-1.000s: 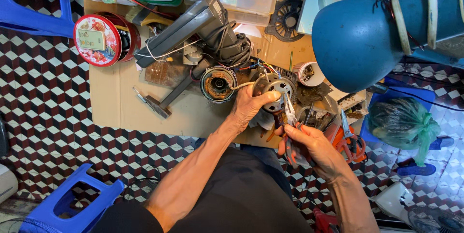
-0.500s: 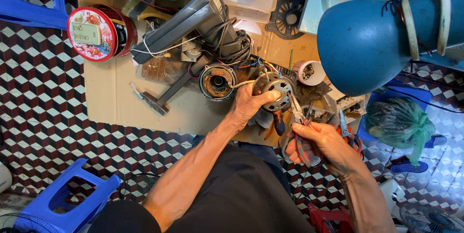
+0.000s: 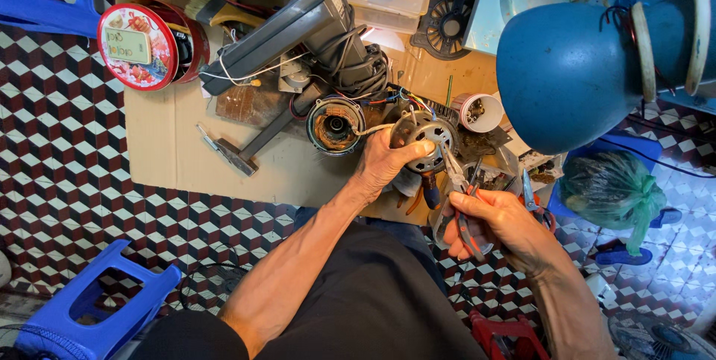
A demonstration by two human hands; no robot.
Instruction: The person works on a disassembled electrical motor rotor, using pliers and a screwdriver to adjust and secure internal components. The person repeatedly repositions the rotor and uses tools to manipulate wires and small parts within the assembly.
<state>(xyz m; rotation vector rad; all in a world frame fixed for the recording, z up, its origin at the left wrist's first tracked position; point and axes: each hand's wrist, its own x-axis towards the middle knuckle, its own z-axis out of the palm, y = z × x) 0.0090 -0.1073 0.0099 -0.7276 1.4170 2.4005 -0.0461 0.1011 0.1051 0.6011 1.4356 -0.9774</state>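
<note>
While the big blue fan housing (image 3: 567,69) loomed above and right of the motor (image 3: 424,135), that round grey motor sat on the cardboard sheet (image 3: 160,144). Left hand (image 3: 384,162) was clamped around it, and just below-right the right hand (image 3: 500,222) gripped red-handled pliers (image 3: 461,196), tips at the motor's edge.

2 motors (image 3: 424,135), 2 stools (image 3: 89,311), 1 pliers (image 3: 461,188)

motor (image 3: 424,135) right of stator (image 3: 335,124) (perhaps touching)
</note>
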